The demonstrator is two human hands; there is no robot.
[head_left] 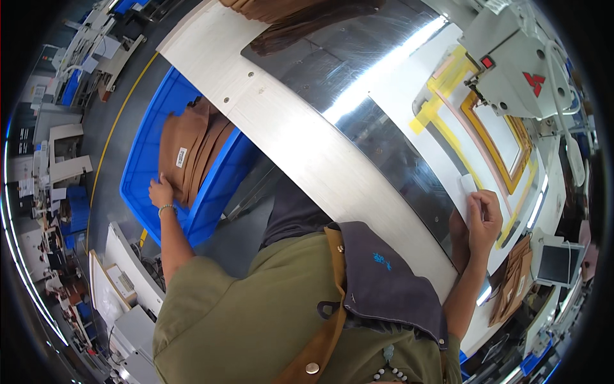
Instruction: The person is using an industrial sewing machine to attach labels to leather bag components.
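Observation:
My left hand reaches into a blue bin, fingers curled on the edge of a stack of brown cut pieces with a white label. On my right, my right hand has its fingers bent on a small curled white piece beside the sewing machine's white template. The template carries yellow tape and a yellow rectangular frame. A white sewing machine head stands over it, above the pale worktable.
More brown pieces lie at the table's far end, and another bundle is at the right near a small screen. A metal plate covers part of the table. Aisle floor with a yellow line and other workstations are at the left.

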